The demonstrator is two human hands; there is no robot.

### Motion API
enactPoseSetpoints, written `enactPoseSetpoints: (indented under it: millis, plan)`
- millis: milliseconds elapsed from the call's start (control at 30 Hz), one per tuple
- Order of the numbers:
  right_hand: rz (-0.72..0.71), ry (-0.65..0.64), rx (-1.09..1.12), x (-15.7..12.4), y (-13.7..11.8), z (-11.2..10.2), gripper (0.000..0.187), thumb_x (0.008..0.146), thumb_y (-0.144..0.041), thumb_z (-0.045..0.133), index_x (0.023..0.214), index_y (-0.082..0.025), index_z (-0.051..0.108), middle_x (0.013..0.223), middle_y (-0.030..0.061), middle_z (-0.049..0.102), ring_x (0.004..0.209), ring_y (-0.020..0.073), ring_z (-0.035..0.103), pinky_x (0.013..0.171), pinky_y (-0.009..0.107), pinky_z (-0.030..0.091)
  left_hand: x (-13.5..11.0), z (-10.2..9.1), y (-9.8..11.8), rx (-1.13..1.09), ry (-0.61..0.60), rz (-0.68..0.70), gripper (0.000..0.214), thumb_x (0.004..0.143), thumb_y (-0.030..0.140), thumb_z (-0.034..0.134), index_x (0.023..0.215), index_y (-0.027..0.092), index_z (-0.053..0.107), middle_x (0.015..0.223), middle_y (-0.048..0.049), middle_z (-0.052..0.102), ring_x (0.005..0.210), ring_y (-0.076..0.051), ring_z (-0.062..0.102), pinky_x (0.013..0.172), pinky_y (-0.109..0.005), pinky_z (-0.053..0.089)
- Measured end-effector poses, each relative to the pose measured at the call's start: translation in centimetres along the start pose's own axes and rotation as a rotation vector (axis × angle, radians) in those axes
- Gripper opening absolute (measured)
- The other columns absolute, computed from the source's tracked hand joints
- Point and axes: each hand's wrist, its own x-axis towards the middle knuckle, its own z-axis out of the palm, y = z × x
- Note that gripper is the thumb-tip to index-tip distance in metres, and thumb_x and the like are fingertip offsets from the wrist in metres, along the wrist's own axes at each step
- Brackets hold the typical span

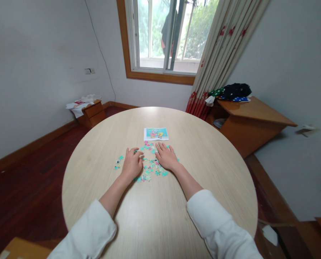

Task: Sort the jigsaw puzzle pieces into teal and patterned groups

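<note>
Several small jigsaw puzzle pieces (146, 177), mostly turquoise with bits of pink and yellow, are spread between and around my hands. My left hand (132, 162) rests at the left side of the spread, its fingers bent and apart, with no piece visible in them. My right hand (166, 157) lies palm down over the pieces on the right, fingers stretched out and spread. It hides some pieces under it. A small group of puzzle pieces (118, 162) sits apart, left of my left hand. Beyond both hands lies a printed reference picture (156, 134) with cartoon figures on turquoise.
The round pale wooden table (155, 216) carries all of this. A wooden cabinet (257, 118) with dark cloth (235, 91) on top stands at the back right, beside a long curtain (225, 46). A low wooden stand (94, 112) with white cloths is at the back left.
</note>
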Motion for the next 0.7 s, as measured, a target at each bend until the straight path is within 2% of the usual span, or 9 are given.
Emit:
enactPoseSetpoints:
  millis: [100,233,367,567,700]
  plan:
    - [0.001,-0.002,0.0,-0.06,-0.04,-0.08,0.055,0.097,-0.035,0.023,0.149,-0.016,0.024,0.156,0.0072,0.021,0.144,0.0211,0.017,0.115,0.048,0.01,0.09,-0.1,0.25,-0.106,-0.018,0.068,0.027,0.077,0.01,0.043,0.083,0.018,0.068,0.112,-0.0104,0.059,0.112,-0.021,0.056,0.114,-0.056,0.021]
    - [-0.002,0.005,-0.004,-0.16,-0.07,-0.19,0.056,0.096,-0.034,0.023,0.149,-0.015,0.024,0.156,0.0074,0.021,0.144,0.0216,0.018,0.115,0.048,0.011,0.13,-0.3,0.5,-0.134,-0.09,0.066,0.028,0.076,0.01,0.044,0.077,0.018,0.07,0.115,-0.0105,0.058,0.113,-0.022,0.056,0.115,-0.057,0.018]
    - [-0.001,0.004,-0.004,-0.14,-0.06,-0.17,0.055,0.096,-0.034,0.023,0.148,-0.015,0.025,0.156,0.0076,0.021,0.144,0.0216,0.018,0.115,0.048,0.011,0.15,-0.36,0.5,-0.111,-0.124,0.043,0.03,0.076,0.011,0.043,0.079,0.019,0.072,0.113,-0.01,0.06,0.112,-0.022,0.057,0.114,-0.058,0.019]
    - [0.0,0.005,0.0,-0.03,0.02,0.0,0.054,0.097,-0.034,0.024,0.149,-0.017,0.025,0.156,0.0077,0.021,0.144,0.0215,0.018,0.115,0.049,0.01,0.31,-0.52,0.26,-0.005,-0.122,-0.046,0.033,0.078,0.013,0.042,0.09,0.018,0.073,0.109,-0.0118,0.063,0.107,-0.023,0.059,0.113,-0.057,0.024]
    - [-0.003,0.006,0.002,0.0,0.04,0.03,0.055,0.097,-0.034,0.024,0.148,-0.015,0.025,0.156,0.0081,0.021,0.144,0.0219,0.018,0.115,0.049,0.01,0.32,-0.68,0.08,0.073,-0.097,-0.078,0.034,0.077,0.013,0.042,0.092,0.016,0.073,0.107,-0.0136,0.064,0.11,-0.025,0.057,0.112,-0.057,0.025]
